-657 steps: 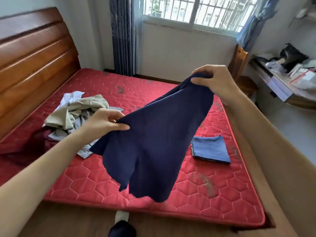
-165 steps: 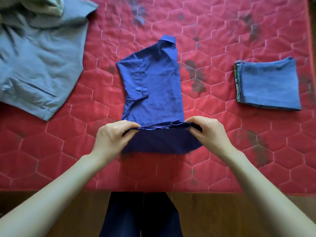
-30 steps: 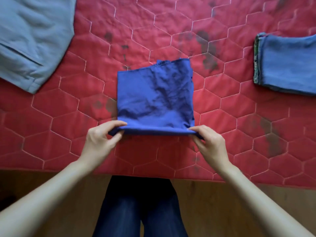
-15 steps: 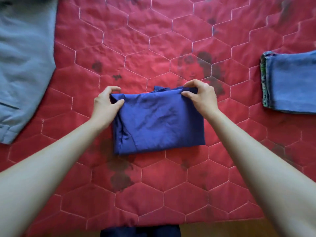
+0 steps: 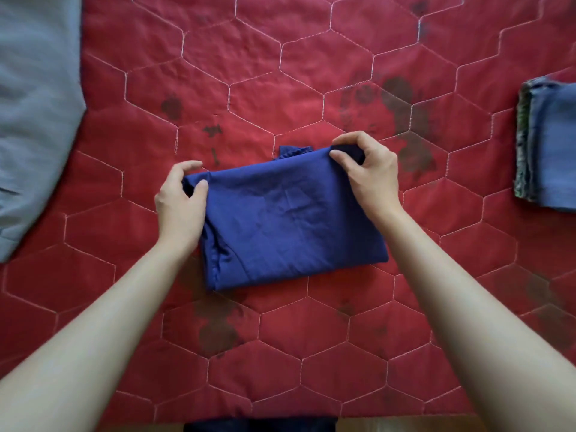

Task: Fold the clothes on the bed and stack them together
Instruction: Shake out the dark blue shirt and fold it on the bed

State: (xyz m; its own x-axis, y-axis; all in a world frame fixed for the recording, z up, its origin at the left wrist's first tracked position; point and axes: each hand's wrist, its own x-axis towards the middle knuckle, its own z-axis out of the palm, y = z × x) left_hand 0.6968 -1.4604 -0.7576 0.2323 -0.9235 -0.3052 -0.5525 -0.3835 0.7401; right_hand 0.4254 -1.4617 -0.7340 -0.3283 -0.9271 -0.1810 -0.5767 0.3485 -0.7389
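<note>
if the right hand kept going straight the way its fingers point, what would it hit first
Probably nothing but bare red mattress: the right hand, gripping the dark blue garment, points up-left, past its far edge. Depth is unclear.

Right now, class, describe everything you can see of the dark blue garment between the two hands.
The dark blue garment is thin woven-looking cloth, lightly creased, folded into a compact rectangle lying flat on the red quilted mattress. A small flap sticks out at its far edge. The left hand pinches its far left corner; the right hand grips its far right corner. It lies apart from the folded lighter blue cloth to the right.
</note>
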